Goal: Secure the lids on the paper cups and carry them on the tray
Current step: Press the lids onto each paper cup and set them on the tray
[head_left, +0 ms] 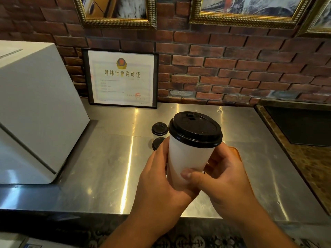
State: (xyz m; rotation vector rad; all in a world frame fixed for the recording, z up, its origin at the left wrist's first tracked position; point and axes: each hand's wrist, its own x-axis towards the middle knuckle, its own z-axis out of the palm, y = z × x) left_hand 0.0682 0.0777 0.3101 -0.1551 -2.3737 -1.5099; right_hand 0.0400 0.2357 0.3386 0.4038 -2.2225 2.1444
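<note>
Both hands hold one lidded paper cup up over the steel desk [107,167].

Going big to small: white box [35,104] on the desk at left, framed certificate [121,77] leaning on the brick wall. The left hand [157,178] and right hand [222,178] both wrap the cup [188,158] low on its wall, fingers grasping it, with the right thumb [188,174] across the front. The cup is raised clear of the desk, long axis near vertical, black lid [195,129] up, sip hole on the far side. The lid looks seated. To do it well, probably press round the rim evenly, keep the cup upright, and don't crush the wall. Two more lidded cups [159,128] stand behind it. The orange edge [235,153] past the right hand may be the tray, can't tell.
</note>
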